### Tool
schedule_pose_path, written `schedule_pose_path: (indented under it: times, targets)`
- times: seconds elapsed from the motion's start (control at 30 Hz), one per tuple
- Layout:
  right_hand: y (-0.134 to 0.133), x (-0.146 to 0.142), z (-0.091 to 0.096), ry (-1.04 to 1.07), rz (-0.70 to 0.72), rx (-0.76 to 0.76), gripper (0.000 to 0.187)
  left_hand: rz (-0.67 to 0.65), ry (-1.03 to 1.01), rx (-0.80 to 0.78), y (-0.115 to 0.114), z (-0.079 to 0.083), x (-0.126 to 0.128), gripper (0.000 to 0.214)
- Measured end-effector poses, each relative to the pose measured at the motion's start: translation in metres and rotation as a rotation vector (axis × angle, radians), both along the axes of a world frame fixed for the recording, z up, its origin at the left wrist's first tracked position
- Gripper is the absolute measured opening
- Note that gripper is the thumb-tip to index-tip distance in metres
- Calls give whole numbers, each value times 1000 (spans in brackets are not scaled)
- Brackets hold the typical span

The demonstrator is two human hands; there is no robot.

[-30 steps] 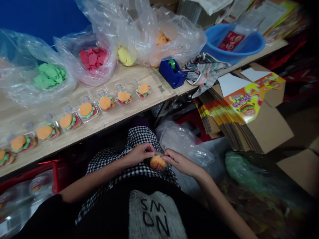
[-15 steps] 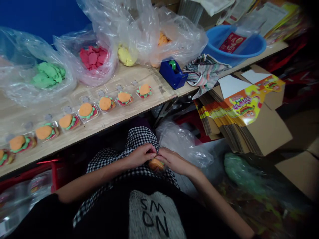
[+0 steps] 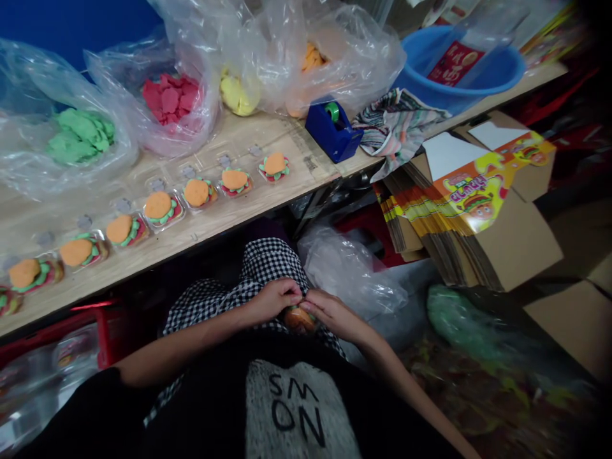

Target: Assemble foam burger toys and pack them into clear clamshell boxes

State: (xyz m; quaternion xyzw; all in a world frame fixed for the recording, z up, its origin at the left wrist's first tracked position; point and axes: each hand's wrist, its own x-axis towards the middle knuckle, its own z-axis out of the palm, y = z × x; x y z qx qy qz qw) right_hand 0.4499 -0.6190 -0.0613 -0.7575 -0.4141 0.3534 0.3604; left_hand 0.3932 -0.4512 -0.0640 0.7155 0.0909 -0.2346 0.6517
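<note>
Low over my lap, my left hand [image 3: 276, 298] and my right hand [image 3: 333, 313] meet at the fingertips on a small toy burger [image 3: 299, 320] with an orange bun top. Its surface shines as if a clear case lay around it, though the fingers hide its upper edge. Both hands are closed, thumbs and fingers pinching together. Along the table edge runs a slanting row of similar burgers in clear plastic cases, among them one [image 3: 161, 208] with green and red layers. The burger at the row's right end [image 3: 275, 166] is nearest to the tape dispenser.
Bags of green clay [image 3: 80, 137], red clay [image 3: 171, 99] and yellow clay [image 3: 239, 94] stand on the table [image 3: 210, 233]. A blue tape dispenser [image 3: 332, 131], a striped cloth [image 3: 404, 131] and a blue basin [image 3: 466, 99] sit rightward. Printed cartons [image 3: 471, 197] lean beside the table; a red crate [image 3: 105, 335] stands lower left.
The view has shifted slightly, so the table's things appear a little higher and the burger row further left. Both hands stay together on the toy burger, with only small finger movement.
</note>
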Motion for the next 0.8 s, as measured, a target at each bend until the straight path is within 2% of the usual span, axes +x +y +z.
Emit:
schedule_pose_path:
  times: [0.2,0.27,0.4,0.5,0.73,0.8]
  targets:
    - [-2,10,15,-19,-5,-97,27,70,-14,35,12,2,-2,10]
    - [-3,11,16,15,-14,-86,28,45,-48,90,17,4,-3,11]
    - [-4,7,7,76,-50,-34,30,-46,-109,184,21,11,-2,13]
    - [-5,2,0,96,-65,-15,30,-33,-98,161,20,13,-2,13]
    - [-5,-4,-16,228,-123,10,32,80,60,53,15,-6,-12,14]
    - [-3,-1,-18,264,-134,17,32,58,79,40,19,-5,-10,17]
